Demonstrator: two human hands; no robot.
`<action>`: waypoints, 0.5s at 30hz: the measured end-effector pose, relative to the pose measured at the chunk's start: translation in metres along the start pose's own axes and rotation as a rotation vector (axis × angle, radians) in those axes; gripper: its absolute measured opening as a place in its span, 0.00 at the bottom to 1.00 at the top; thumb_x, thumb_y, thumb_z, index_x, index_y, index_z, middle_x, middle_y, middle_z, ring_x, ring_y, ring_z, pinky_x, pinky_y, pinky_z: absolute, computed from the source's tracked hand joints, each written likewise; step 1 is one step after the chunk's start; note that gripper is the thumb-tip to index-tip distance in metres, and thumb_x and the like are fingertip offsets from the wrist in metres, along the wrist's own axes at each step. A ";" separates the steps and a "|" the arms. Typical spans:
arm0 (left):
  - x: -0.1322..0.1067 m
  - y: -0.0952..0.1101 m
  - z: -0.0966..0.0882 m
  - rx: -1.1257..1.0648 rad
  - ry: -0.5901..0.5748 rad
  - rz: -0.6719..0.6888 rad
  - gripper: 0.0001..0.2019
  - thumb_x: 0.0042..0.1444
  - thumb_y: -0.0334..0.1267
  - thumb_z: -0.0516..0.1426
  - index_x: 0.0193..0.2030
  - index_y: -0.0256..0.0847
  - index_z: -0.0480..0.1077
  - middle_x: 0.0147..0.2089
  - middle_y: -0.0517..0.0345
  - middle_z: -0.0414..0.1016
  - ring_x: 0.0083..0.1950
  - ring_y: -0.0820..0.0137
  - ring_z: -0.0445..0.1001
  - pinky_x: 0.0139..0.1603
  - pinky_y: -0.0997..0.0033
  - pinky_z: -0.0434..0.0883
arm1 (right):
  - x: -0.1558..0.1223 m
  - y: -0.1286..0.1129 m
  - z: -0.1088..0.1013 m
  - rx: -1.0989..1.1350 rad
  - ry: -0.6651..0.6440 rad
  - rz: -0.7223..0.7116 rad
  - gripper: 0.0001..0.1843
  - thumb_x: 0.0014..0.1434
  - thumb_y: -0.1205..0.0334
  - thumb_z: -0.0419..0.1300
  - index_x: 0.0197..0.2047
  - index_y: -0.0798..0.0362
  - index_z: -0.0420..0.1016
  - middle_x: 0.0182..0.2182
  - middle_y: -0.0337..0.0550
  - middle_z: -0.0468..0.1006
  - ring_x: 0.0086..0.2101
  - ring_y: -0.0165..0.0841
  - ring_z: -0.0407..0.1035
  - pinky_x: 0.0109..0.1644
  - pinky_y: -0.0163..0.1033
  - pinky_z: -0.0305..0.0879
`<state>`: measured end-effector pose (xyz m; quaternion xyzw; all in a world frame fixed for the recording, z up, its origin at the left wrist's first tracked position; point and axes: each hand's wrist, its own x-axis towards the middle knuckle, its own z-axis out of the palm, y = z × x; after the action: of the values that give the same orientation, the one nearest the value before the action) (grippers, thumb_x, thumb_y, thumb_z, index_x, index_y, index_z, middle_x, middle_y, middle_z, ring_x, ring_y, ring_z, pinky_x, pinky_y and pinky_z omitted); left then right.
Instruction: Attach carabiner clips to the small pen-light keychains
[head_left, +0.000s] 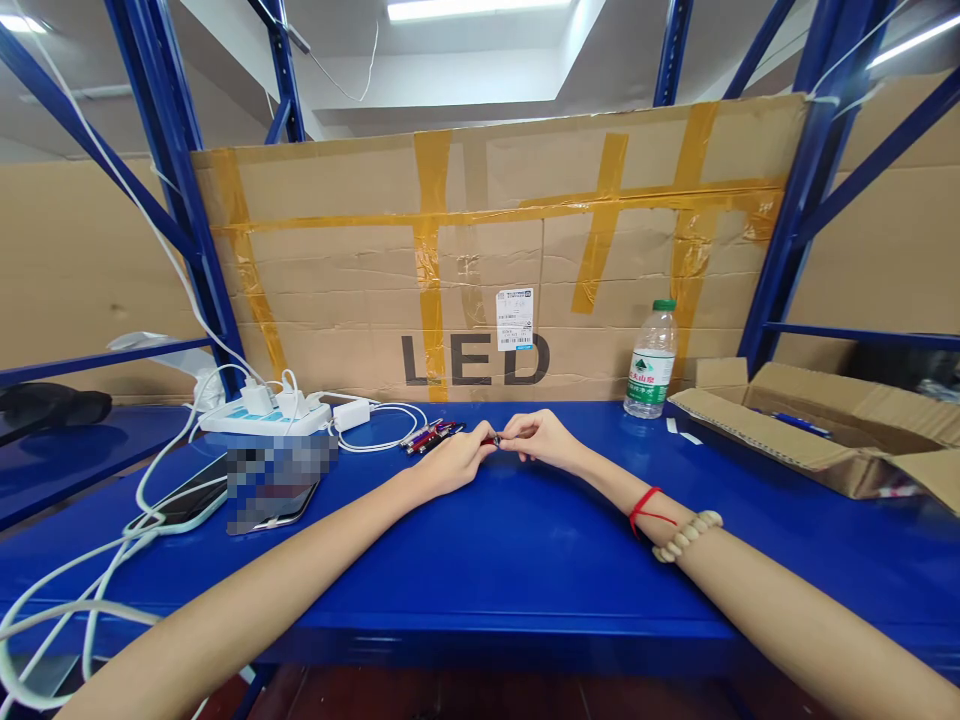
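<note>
Over the middle of the blue shelf, my left hand (pixel 457 458) has its fingers closed around a slim red pen (pixel 490 441), most of which is hidden in the grip. Its short visible part has a dark, shiny end. My right hand (pixel 541 438) meets it from the other side, thumb and fingertips pinched at that end. A small pile of pens (pixel 431 437), red and dark with shiny tips, lies just beyond my left hand.
At left are a white power strip (pixel 262 418) with plugs, looping white cables (pixel 150 510) and a phone (pixel 184 507). On the right stand a water bottle (pixel 650 362) and an open cardboard box (pixel 810 420) with blue pens. A tall cardboard sheet (pixel 337 290) backs the shelf.
</note>
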<state>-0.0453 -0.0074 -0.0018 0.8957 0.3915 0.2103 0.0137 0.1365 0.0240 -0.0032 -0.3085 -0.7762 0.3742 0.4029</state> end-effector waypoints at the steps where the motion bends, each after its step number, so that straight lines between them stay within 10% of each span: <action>1: 0.000 0.000 0.000 -0.001 0.001 -0.006 0.05 0.60 0.36 0.42 0.40 0.42 0.56 0.34 0.57 0.72 0.33 0.69 0.72 0.31 0.74 0.64 | 0.000 0.000 0.000 -0.004 0.006 0.000 0.20 0.35 0.48 0.66 0.22 0.58 0.72 0.24 0.40 0.71 0.16 0.22 0.61 0.17 0.30 0.55; 15: 0.001 -0.005 0.005 0.110 0.057 0.018 0.03 0.60 0.37 0.44 0.39 0.43 0.56 0.43 0.57 0.73 0.42 0.66 0.73 0.35 0.71 0.66 | 0.001 0.005 0.003 -0.085 -0.002 0.022 0.17 0.38 0.51 0.65 0.21 0.58 0.70 0.17 0.37 0.69 0.15 0.24 0.61 0.18 0.29 0.56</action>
<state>-0.0458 -0.0024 -0.0070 0.8923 0.3945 0.2140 -0.0484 0.1344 0.0270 -0.0083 -0.3336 -0.7881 0.3458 0.3847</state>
